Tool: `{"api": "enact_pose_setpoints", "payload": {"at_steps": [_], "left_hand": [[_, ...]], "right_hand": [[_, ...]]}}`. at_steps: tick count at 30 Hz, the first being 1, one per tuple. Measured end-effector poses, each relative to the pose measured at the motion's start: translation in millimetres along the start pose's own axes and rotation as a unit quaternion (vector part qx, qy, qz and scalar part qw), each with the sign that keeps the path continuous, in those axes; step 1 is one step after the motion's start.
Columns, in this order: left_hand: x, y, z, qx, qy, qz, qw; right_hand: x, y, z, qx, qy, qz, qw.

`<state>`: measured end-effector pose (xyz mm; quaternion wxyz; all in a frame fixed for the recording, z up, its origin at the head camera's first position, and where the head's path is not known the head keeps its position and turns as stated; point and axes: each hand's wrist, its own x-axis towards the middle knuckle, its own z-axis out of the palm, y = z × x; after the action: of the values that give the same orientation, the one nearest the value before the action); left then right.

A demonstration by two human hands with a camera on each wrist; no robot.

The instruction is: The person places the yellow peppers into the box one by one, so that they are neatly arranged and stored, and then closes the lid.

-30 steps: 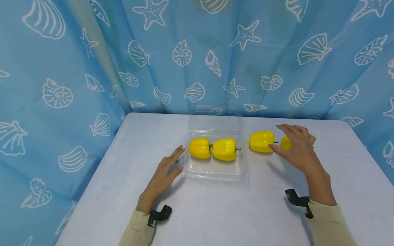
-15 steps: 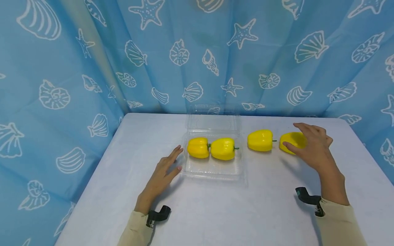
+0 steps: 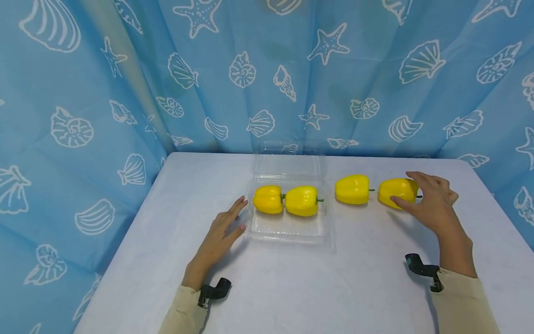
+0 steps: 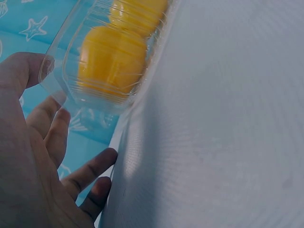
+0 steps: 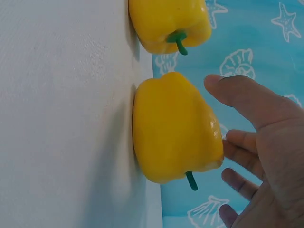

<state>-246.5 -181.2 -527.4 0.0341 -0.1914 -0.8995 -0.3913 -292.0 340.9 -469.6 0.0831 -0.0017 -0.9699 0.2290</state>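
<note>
Right hand (image 3: 435, 204) brought to the outer yellow pepper (image 3: 394, 188). Over the last second the hand shifts rightward from above the gap between the two loose peppers, so that the outer pepper, largely hidden at first, now shows almost whole, with its green stem (image 5: 191, 180) in view. The fingers and thumb stand well apart in a wide, loose arch, the thumb in front of the pepper and the fingers behind; nothing is held, and whether a fingertip grazes the skin cannot be told. The outer pepper lies on its side on the white table (image 3: 292, 287), just beyond the inner yellow pepper (image 3: 352, 189). The left hand (image 3: 219, 236) keeps its place, fingers spread and gripping nothing, at the left side of the clear container (image 3: 288, 227); contact with the plastic is uncertain. Inside, the left boxed pepper (image 3: 268, 200) and right boxed pepper (image 3: 302, 201) lie in a row, unchanged, beneath a raised lid (image 3: 288, 164). For the work in hand, the change appears to be one of hand position alone: no pepper is displaced.
</note>
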Motion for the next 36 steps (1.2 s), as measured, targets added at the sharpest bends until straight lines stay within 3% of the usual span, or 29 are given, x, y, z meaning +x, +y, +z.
{"api": "enact_pose_setpoints", "payload": {"at_steps": [13,22,36], "left_hand": [[0.2,-0.7,-0.2,-0.007,0.003,0.006,1.0],[0.6,0.2,-0.4,-0.004,-0.002,-0.006,1.0],[0.4,3.7,-2.3,-0.002,0.0,-0.002,1.0]], "right_hand": [[-0.4,13,3,0.006,-0.012,-0.005,0.9999],[-4.1,1,-9,-0.001,0.013,0.007,0.9999],[-13.0,-14,-20,0.001,0.044,-0.006,0.999]]}}
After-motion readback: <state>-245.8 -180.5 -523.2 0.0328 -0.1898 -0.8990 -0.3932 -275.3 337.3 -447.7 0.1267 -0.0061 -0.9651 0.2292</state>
